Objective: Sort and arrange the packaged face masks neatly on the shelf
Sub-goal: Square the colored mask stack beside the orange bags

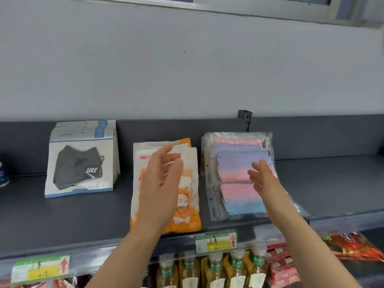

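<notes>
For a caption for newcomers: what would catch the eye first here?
Two open hands fill the middle: the left hand in front of the stack of orange-and-white cartoon pouches, the right hand in front of the stack of clear packs of pink-and-blue masks. At the left of the dark grey shelf sits a stack of white card packs showing a black mask.

Pale grey wall (187, 59) far, metal window frame (270, 9) top, black bracket (245, 116) right of centre, green-and-yellow price label (216, 242) near, second label (40, 269) near left, amber bottles (214, 269) below, red packets (282, 265) near right, blue-and-white object (3, 175) cut off far left.
</notes>
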Motion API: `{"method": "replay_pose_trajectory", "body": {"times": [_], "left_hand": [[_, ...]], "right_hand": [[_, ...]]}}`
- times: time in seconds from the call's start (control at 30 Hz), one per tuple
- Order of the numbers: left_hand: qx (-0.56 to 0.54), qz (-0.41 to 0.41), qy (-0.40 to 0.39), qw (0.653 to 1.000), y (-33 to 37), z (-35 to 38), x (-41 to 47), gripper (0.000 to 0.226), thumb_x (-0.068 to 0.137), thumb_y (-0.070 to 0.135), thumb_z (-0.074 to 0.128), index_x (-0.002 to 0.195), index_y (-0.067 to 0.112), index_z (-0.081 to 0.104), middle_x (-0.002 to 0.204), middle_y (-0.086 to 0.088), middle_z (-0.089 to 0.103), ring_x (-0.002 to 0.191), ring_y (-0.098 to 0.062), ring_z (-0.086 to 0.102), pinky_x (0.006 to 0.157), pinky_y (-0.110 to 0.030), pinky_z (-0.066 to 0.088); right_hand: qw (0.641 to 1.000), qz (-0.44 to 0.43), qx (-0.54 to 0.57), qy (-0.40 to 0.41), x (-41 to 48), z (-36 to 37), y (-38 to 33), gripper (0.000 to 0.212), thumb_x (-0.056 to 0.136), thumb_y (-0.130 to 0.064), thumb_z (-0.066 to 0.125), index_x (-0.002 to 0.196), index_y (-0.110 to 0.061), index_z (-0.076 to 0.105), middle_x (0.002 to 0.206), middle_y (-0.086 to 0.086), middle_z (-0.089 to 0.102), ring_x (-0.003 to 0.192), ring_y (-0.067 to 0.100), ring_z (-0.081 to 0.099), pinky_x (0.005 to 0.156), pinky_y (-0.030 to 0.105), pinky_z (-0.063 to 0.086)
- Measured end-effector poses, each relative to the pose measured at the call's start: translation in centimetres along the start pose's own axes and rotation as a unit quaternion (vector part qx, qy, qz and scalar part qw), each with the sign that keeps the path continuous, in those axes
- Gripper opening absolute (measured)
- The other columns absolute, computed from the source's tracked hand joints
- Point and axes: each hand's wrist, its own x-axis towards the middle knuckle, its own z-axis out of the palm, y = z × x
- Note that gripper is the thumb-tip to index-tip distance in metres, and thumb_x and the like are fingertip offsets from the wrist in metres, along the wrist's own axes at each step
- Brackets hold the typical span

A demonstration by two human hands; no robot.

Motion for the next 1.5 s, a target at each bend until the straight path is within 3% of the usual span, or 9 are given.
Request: {"method": "replay_pose_trajectory", "body": {"times": [0.17, 0.3, 0.4, 0.67, 0.8, 0.97, 1.07, 1.23, 1.5], "left_hand": [[0.089, -0.150, -0.189, 0.966, -2.2, 9.0, -0.7, 0.035, 0.097, 0.042, 0.051, 0.120, 0.059, 0.031, 0.114, 0.040, 0.042, 0.098, 0.019, 0.046, 0.082, -0.012, 0.036], [0.150, -0.240, -0.145, 0.948, -5.1, 13.0, 0.0, 0.067, 0.098, 0.031, 0.052, 0.154, 0.024, 0.016, 0.153, 0.002, 0.035, 0.131, -0.019, 0.042, 0.095, -0.027, 0.035], [0.174, -0.283, -0.077, 0.940, -5.9, 14.5, 0.3, 0.074, 0.093, 0.026, 0.062, 0.152, 0.011, 0.020, 0.150, -0.008, 0.040, 0.125, -0.023, 0.047, 0.086, -0.029, 0.038], [0.207, -0.278, 0.041, 0.937, -6.5, 17.1, -0.3, 0.078, 0.090, 0.032, 0.066, 0.152, 0.015, 0.022, 0.151, -0.007, 0.039, 0.133, -0.030, 0.044, 0.103, -0.043, 0.042], [0.214, -0.281, 0.053, 0.934, -6.2, 17.5, -0.2, 0.071, 0.091, 0.028, 0.066, 0.149, 0.008, 0.031, 0.146, -0.010, 0.046, 0.121, -0.027, 0.050, 0.087, -0.032, 0.041], [0.197, -0.308, 0.041, 0.930, -6.0, 17.3, -0.4, 0.067, 0.084, 0.026, 0.075, 0.140, 0.010, 0.043, 0.137, -0.008, 0.052, 0.103, -0.020, 0.049, 0.080, -0.032, 0.042], [0.184, -0.291, 0.033, 0.938, -6.3, 17.0, -0.5, 0.075, 0.079, 0.020, 0.079, 0.143, 0.014, 0.041, 0.135, -0.006, 0.055, 0.096, -0.016, 0.055, 0.064, -0.022, 0.047], [0.217, -0.193, 0.048, 0.956, -6.5, 18.2, 1.8, 0.079, 0.079, 0.014, 0.079, 0.145, 0.024, 0.038, 0.138, 0.001, 0.054, 0.114, -0.019, 0.056, 0.092, -0.037, 0.052], [0.275, -0.223, -0.001, 0.935, -8.5, 18.7, 5.1, 0.109, 0.074, 0.017, 0.084, 0.155, 0.023, 0.012, 0.149, -0.004, 0.044, 0.133, -0.029, 0.047, 0.102, -0.044, 0.045]], "right_hand": [[0.991, 0.040, -0.125, 0.035, 2.6, -7.1, 0.6, 0.067, 0.093, -0.065, 0.032, 0.147, -0.025, 0.037, 0.152, -0.005, 0.036, 0.138, 0.019, 0.036, 0.107, 0.039, 0.027], [0.989, 0.128, -0.074, 0.002, 4.4, -10.0, 1.6, 0.050, 0.093, -0.064, 0.038, 0.118, -0.026, 0.059, 0.136, 0.001, 0.050, 0.112, 0.025, 0.054, 0.096, 0.039, 0.037], [0.987, 0.153, -0.037, -0.034, 5.9, -11.8, 2.6, 0.066, 0.090, -0.065, 0.044, 0.140, -0.022, 0.045, 0.149, 0.007, 0.042, 0.126, 0.028, 0.048, 0.109, 0.046, 0.034], [0.979, 0.153, 0.029, -0.130, 7.8, -13.2, 3.3, 0.065, 0.092, -0.060, 0.046, 0.145, -0.023, 0.037, 0.141, 0.009, 0.051, 0.127, 0.026, 0.050, 0.110, 0.045, 0.036], [0.976, 0.138, 0.049, -0.159, 8.0, -13.1, 2.5, 0.040, 0.097, -0.052, 0.044, 0.116, -0.023, 0.063, 0.099, -0.004, 0.076, 0.093, 0.015, 0.070, 0.075, 0.030, 0.054], [0.975, 0.154, -0.014, -0.158, 8.2, -13.3, 2.6, 0.065, 0.096, -0.057, 0.041, 0.149, -0.021, 0.035, 0.154, 0.000, 0.034, 0.139, 0.025, 0.034, 0.112, 0.045, 0.027], [0.983, 0.115, -0.031, -0.142, 8.1, -13.3, 3.3, 0.054, 0.098, -0.048, 0.044, 0.146, -0.023, 0.039, 0.151, -0.003, 0.038, 0.134, 0.021, 0.039, 0.102, 0.037, 0.035], [0.988, -0.020, -0.113, -0.102, 9.4, -12.6, 3.2, 0.071, 0.089, -0.001, 0.051, 0.148, -0.032, 0.026, 0.139, -0.006, 0.034, 0.095, 0.012, 0.055, 0.056, 0.017, 0.046], [0.973, 0.021, -0.181, -0.140, 12.5, -12.3, 3.0, 0.104, 0.078, -0.002, 0.070, 0.154, -0.027, 0.003, 0.141, 0.008, 0.045, 0.085, 0.018, 0.062, 0.060, 0.027, 0.056]]}}
